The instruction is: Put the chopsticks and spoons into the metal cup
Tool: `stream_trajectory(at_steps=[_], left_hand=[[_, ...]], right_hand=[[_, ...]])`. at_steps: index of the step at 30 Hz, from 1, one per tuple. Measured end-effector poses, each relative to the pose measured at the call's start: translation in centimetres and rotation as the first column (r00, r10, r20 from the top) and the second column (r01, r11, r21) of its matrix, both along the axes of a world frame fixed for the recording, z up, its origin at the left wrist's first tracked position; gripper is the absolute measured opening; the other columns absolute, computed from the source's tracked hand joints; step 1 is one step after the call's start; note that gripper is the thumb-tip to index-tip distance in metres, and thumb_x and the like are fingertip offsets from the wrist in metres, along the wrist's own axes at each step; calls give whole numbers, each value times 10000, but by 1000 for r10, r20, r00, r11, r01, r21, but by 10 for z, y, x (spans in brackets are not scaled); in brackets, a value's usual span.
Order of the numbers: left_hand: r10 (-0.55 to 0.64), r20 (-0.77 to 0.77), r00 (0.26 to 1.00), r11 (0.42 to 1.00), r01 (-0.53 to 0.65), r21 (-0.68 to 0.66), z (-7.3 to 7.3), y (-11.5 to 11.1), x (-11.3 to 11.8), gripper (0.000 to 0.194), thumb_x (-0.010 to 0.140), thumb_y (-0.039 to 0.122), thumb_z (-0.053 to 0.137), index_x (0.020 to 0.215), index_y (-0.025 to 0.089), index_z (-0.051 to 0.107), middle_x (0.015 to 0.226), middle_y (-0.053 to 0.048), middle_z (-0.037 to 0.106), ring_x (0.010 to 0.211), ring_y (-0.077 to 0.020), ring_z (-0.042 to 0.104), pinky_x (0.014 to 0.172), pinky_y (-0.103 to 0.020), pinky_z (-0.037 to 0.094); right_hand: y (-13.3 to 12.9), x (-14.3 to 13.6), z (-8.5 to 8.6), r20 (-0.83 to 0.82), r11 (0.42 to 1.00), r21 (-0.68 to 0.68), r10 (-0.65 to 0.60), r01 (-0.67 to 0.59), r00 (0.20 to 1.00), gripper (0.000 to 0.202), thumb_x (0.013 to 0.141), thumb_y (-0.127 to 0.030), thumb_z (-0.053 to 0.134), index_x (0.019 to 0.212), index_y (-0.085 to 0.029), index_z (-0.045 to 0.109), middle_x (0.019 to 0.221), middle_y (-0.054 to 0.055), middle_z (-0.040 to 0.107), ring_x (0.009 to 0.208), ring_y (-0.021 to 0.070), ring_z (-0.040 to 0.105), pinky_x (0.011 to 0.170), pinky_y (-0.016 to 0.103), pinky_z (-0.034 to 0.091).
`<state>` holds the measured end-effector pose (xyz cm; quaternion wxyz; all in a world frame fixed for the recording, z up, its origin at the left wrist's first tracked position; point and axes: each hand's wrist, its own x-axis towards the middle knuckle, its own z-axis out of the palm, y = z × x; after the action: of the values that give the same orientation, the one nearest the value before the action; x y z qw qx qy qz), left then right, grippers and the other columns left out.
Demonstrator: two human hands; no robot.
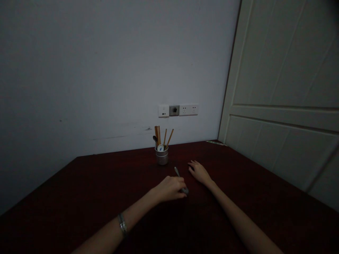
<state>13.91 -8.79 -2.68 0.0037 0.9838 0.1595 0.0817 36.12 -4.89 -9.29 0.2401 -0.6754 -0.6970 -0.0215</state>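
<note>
My left hand (171, 187) is closed around a metal spoon (177, 171), just above or on the dark red table. The handle points away from me toward the wall, and the bowl end shows below my fingers. My right hand (200, 173) lies palm down on the table to the right, its fingers stretched out and holding nothing. Beyond my left hand stands a metal utensil cup (162, 159). In it are several wooden chopsticks (159, 135), a dark spoon (155, 138) and a white spoon with a blue mark (160, 148).
The dark red table (119, 176) meets a pale wall (119, 70) at the back. Wall sockets (188, 109) sit above the cup. A panelled door (280, 70) borders the right side. A thin pale strip (215, 143) lies at the far right corner.
</note>
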Motion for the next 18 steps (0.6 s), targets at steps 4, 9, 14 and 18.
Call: stream_trajectory(at_steps=[4,9,14,18], left_hand=[[-1,-35,999,999,3,35,-7,0,3,157,763,326,569,880,225,594,893,0,587,795,-126,579,552,-191,376],[-6,-60,998,997,11,79,-7,-3,5,124,793,248,524,893,232,596,889,-1,587,790,-125,587,554,-191,391],[-7,-87,996,993,17,114,-4,-5,5,129,808,215,494,873,217,605,871,-21,592,764,-126,592,584,-196,409],[-21,-49,999,994,26,105,3,-2,2,153,825,226,473,888,212,611,883,-27,602,767,-135,591,602,-209,410]], right_hand=[[-1,-1,1,21,1000,18,5,-5,1000,405,835,-265,381,1154,-104,571,1243,125,513,1210,220,395,1011,335,278],[-2,-1,1,23,1000,27,-9,8,1000,403,830,-270,391,1145,-103,578,1234,138,518,1201,228,406,1006,338,284],[-1,-1,0,12,1000,12,-16,16,1000,400,831,-278,395,1151,-121,575,1248,126,508,1208,229,397,1003,351,288],[-1,-1,0,24,1000,19,-17,16,1000,401,832,-280,391,1146,-118,580,1242,128,513,1201,231,405,996,347,300]])
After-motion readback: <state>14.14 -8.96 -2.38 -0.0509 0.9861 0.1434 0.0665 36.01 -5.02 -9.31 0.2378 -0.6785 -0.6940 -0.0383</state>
